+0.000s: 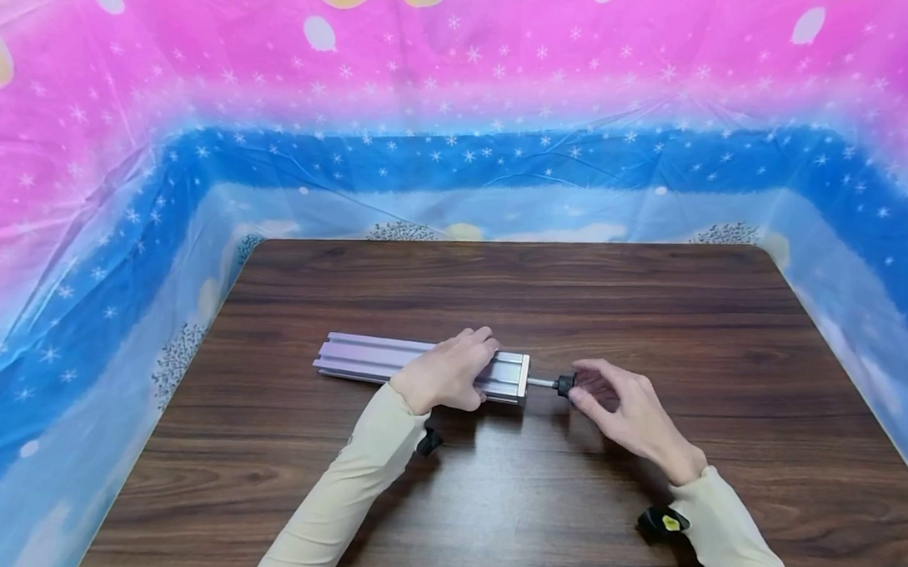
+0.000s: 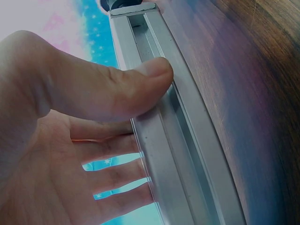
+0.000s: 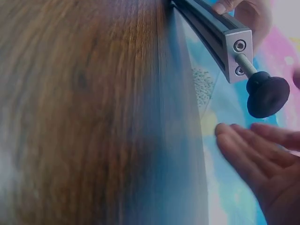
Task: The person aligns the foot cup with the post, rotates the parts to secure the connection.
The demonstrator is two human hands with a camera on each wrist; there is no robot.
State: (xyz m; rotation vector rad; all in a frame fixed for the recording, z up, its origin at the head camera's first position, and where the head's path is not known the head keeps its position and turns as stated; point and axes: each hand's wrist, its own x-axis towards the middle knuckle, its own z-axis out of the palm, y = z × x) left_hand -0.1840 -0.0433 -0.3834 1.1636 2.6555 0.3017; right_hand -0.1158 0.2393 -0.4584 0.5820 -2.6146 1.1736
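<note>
A silver aluminium extrusion profile (image 1: 370, 356) with slotted sides lies across the middle of the table. My left hand (image 1: 448, 370) grips it near its right end, the thumb (image 2: 152, 84) pressing the near slotted side and the fingers over the far side. An end plate (image 3: 231, 63) with two socket screws caps that end. From the plate a threaded rod (image 1: 542, 383) sticks out, carrying a black levelling foot (image 3: 268, 97) with a round base. Around the foot my right hand (image 1: 631, 407) is spread, fingers and thumb apart; in the right wrist view its fingers show a gap from the foot.
The dark wood-grain table (image 1: 476, 500) has rounded far corners. A pink and blue patterned cloth (image 1: 450, 163) surrounds its back and sides. Black wrist devices (image 1: 661, 522) sit at both beige sleeves (image 1: 348, 479).
</note>
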